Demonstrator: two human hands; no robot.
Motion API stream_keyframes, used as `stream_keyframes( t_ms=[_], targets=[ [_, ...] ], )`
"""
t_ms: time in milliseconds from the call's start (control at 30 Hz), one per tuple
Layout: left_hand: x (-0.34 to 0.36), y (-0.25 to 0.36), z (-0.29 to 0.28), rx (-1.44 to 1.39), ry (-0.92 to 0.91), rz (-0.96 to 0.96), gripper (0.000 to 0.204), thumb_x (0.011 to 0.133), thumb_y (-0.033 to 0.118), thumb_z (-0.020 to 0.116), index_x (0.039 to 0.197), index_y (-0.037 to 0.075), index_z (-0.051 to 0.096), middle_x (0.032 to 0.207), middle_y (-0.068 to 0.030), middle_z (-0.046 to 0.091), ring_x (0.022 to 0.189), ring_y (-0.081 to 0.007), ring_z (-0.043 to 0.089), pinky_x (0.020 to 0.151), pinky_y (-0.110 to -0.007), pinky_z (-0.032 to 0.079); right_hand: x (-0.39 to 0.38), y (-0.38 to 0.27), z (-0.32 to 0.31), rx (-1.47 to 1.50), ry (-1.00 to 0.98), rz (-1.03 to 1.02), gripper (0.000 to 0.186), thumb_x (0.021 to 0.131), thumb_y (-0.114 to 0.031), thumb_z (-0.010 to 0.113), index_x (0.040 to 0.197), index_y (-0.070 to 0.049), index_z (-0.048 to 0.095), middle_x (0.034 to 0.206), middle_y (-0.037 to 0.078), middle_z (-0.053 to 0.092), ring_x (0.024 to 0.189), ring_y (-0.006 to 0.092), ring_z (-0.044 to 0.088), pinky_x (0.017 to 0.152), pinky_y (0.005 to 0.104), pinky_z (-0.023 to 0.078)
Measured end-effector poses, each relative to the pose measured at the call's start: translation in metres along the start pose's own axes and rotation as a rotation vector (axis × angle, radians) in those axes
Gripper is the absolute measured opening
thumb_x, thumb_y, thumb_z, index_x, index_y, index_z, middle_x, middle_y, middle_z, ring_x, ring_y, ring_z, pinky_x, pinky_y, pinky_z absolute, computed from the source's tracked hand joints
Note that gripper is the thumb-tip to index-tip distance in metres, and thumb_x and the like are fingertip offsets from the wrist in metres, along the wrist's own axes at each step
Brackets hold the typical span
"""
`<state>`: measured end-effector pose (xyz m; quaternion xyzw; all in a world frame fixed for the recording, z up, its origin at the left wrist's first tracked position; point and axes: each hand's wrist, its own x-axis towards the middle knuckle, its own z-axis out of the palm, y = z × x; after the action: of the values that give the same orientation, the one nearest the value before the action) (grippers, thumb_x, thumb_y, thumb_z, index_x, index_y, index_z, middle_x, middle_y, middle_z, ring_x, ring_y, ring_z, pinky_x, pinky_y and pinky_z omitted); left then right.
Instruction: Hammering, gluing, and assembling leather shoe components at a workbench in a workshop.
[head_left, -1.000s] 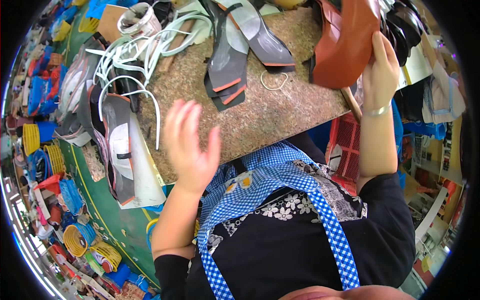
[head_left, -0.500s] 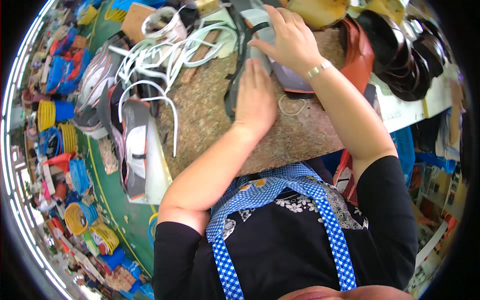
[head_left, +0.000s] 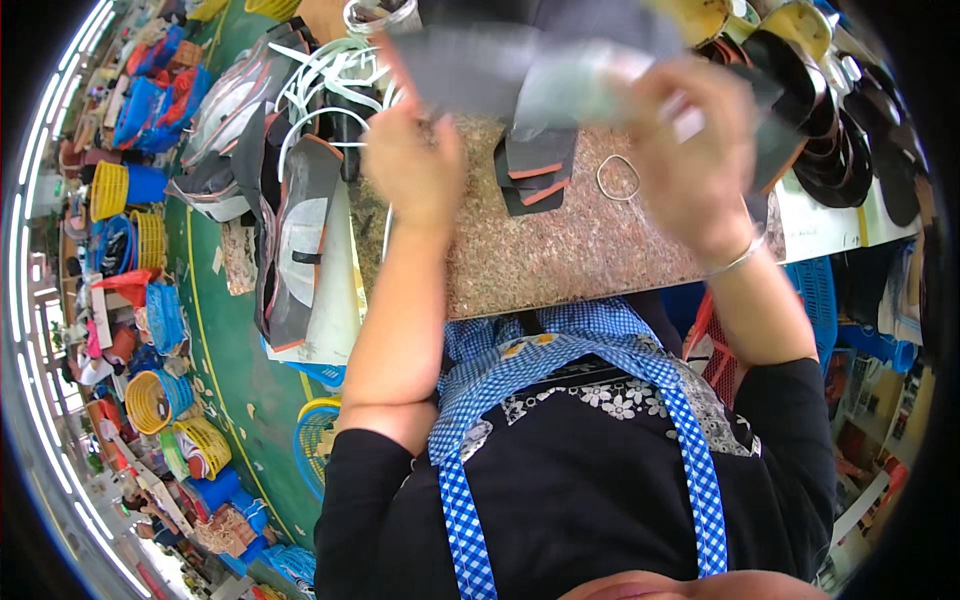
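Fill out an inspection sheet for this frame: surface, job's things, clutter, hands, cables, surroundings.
Surface: speckled brown worktop, partly bare.
Job's things: grey sheet piece, blurred, held up by both hands; dark orange-edged pieces lie beneath.
Clutter: wire loop; white straps; black soles at right.
Hands: left hand and right hand grip the sheet.
Cables: nothing seen.
Surroundings: green floor, yellow baskets, blue crate.

The person wears a black short-sleeved top [head_left: 590, 500] with a white flower print near the chest, under a blue-and-white checked apron [head_left: 560, 345] whose straps [head_left: 700, 450] run over both shoulders (a small cartoon patch sits at the bib). A thin silver bangle [head_left: 738, 262] circles the right wrist.
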<state>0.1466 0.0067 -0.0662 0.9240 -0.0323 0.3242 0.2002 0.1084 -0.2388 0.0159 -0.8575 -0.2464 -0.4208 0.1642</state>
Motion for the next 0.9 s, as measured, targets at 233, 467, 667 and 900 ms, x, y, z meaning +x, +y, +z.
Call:
stream_keyframes(
  t_ms=[233, 467, 667, 900],
  targets=[
    [-0.058, -0.105, -0.046, -0.201, -0.264, -0.296, 0.008, 0.086, 0.01, 0.069, 0.09, 0.006, 0.064, 0.083, -0.0095, 0.063, 0.076, -0.0233, 0.064, 0.069, -0.032, 0.049, -0.113, -0.07, -0.003, 0.433, -0.534, -0.06, 0.036, 0.069, -0.006, 0.063, 0.104, 0.003, 0.066, 0.098, 0.012, 0.061, 0.095, 0.0288, 0.06, 0.081, 0.0362, 0.053],
    [-0.043, -0.001, -0.123, -0.959, -0.199, -0.364, 0.014, 0.097, 0.007, 0.057, 0.11, 0.003, 0.055, 0.092, -0.0065, 0.066, 0.072, -0.006, 0.055, 0.066, -0.021, 0.046, -0.093, -0.078, -0.024, 0.687, -0.573, 0.036, 0.05, 0.067, -0.017, 0.082, 0.111, -0.004, 0.064, 0.087, 0.005, 0.058, 0.085, 0.0195, 0.06, 0.075, 0.0298, 0.051],
    [-0.1, 0.043, -0.122, -0.908, -0.947, 0.134, 0.032, 0.079, 0.011, 0.075, 0.108, 0.003, 0.064, 0.101, -0.0126, 0.064, 0.093, -0.0301, 0.064, 0.08, -0.037, 0.053, -0.105, -0.084, -0.044, 1.767, -0.642, 1.48, 0.016, 0.09, -0.01, 0.068, 0.103, -0.002, 0.061, 0.074, 0.0, 0.058, 0.057, 0.0059, 0.053, 0.049, 0.0202, 0.04],
    [-0.107, 0.026, -0.083, -0.426, -0.689, 0.623, 0.037, 0.072, 0.008, 0.067, 0.109, 0.001, 0.064, 0.108, -0.0127, 0.064, 0.105, -0.0296, 0.062, 0.092, -0.041, 0.049, -0.093, -0.037, -0.059, 1.422, 0.051, 1.235, 0.013, 0.097, -0.01, 0.058, 0.103, 0.002, 0.06, 0.074, 0.002, 0.057, 0.06, 0.0088, 0.052, 0.054, 0.0207, 0.037]
  ],
)
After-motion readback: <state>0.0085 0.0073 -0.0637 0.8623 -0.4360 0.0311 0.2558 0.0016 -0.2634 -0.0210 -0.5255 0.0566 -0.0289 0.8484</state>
